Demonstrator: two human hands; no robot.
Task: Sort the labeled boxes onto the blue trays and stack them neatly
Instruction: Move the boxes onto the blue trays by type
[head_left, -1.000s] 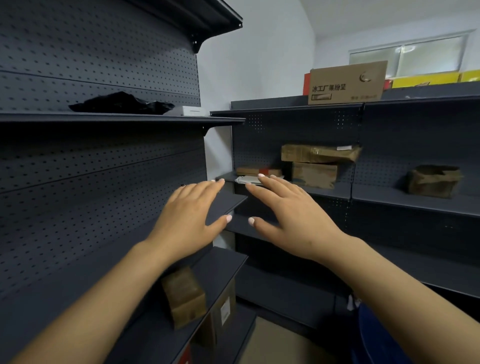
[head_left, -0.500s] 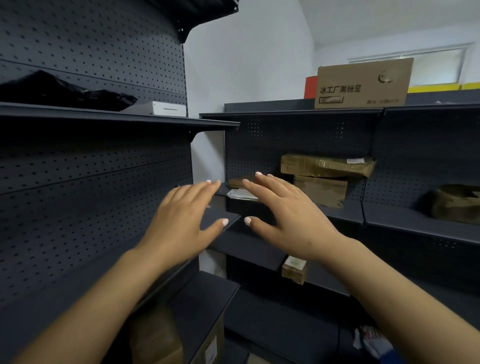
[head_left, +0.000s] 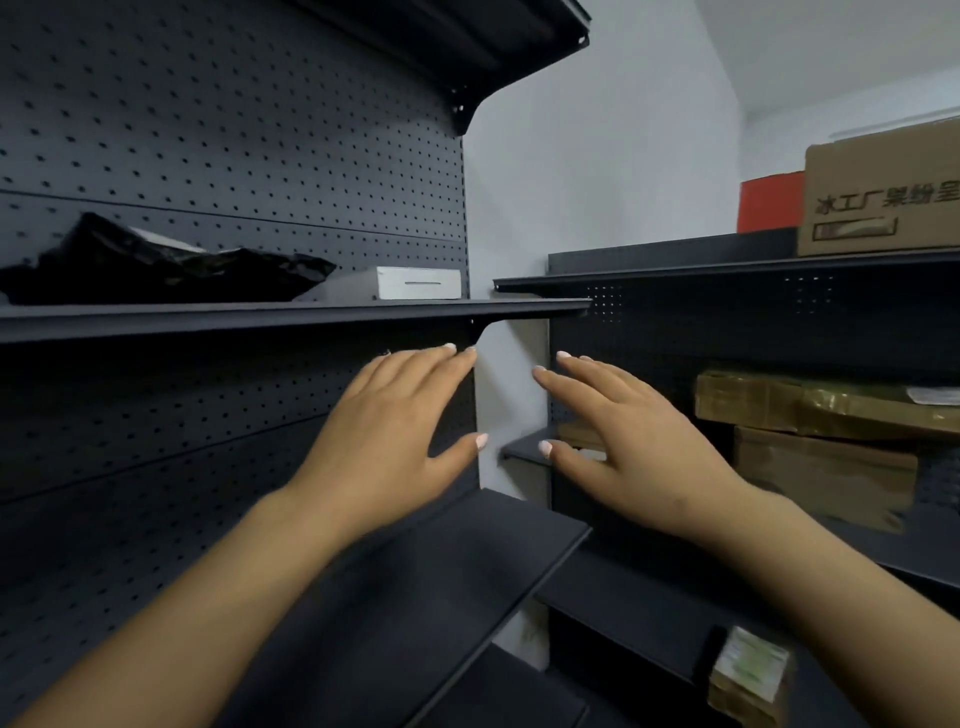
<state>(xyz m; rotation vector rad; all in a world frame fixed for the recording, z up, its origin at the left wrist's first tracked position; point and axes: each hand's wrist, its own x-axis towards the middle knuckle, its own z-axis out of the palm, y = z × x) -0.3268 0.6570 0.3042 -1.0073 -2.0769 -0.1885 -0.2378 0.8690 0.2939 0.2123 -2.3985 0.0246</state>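
We see our left hand (head_left: 384, 441) and right hand (head_left: 639, 447) raised side by side in front of dark pegboard shelving, palms turned away from us, a narrow gap between the 2 thumbs. The fingers (head_left: 415, 369) of the left hand are straight and close together, the thumb spread out; they hold nothing. The right hand is the same, straight and loosely spread, gripping nothing. Neither hand touches a shelf or a box as far as we can tell.

Above and to the left of the left fingers, a white box (head_left: 418, 282) sits on the upper shelf (head_left: 260, 317), just beside a crumpled black bag (head_left: 156, 262) further left. To the right of the right fingers, 2 brown taped boxes (head_left: 821, 410) are stacked on a shelf of the facing unit. Just behind those fingers lies a small flat brown box (head_left: 579, 434), partly hidden by the hand. Below the right forearm, a small labeled box (head_left: 750, 675) stands on a low shelf; its label is too blurred to read. High to the right, a large printed carton (head_left: 883, 192) rests on top of the unit, with a red box (head_left: 769, 202) beside it. Under both wrists runs a bare dark shelf board (head_left: 441, 571). No blue trays are in view
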